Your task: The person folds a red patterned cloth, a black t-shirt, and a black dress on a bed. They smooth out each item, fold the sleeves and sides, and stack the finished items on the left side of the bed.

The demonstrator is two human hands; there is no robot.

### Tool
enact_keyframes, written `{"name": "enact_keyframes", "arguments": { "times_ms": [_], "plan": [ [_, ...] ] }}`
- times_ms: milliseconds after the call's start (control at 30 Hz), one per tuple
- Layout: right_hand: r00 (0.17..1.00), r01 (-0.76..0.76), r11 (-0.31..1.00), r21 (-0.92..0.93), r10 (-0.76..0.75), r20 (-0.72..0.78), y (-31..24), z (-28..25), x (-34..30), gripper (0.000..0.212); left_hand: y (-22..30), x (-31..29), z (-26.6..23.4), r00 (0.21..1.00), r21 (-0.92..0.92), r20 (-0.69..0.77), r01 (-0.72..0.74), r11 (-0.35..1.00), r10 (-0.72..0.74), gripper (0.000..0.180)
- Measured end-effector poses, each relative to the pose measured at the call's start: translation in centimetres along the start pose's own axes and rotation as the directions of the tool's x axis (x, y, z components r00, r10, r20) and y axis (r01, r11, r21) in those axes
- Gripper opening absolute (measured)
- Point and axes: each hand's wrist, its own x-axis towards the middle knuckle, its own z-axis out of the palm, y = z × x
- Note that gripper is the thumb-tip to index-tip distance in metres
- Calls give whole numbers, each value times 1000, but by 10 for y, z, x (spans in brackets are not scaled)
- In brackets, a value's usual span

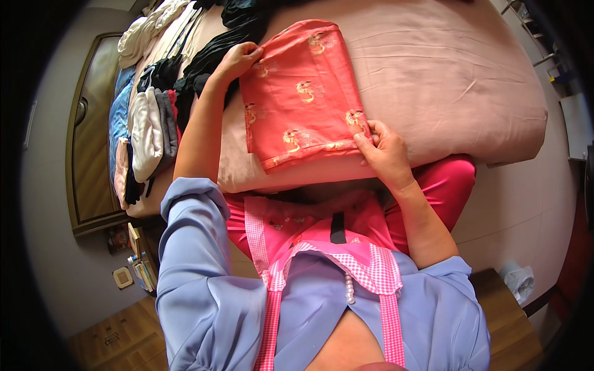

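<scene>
A folded red cloth [297, 99] with a gold print lies on the near part of the pink-covered bed [433, 68]. It makes a roughly rectangular bundle, and its layered edges show along the left and near sides. Whether it is a garment cannot be made out. At its far left edge, the fingers of my left hand [238, 62] are closed on the fabric. My right hand [385, 151] pinches the near right corner, thumb on top and the other fingers partly hidden.
Dark clothes [241, 25] spread over the bed's far left. A white garment [147, 133], grey and blue ones hang over its left side. A brown-framed door panel [93, 130] stands left. Wooden furniture [504, 318] is at lower right, beside a plastic-lined bin [518, 281].
</scene>
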Motion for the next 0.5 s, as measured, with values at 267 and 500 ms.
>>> {"name": "enact_keyframes", "arguments": {
  "times_ms": [267,500],
  "plan": [
    [1000,-17,1000,2,17,0,-1,0,-2,26,-30,14,7,979,-200,-195,-98,975,58,28],
    [999,31,1000,-4,-31,-15,0,2,-4,22,-23,-44,1,787,10,-614,89,996,-64,42]
  ]
}}
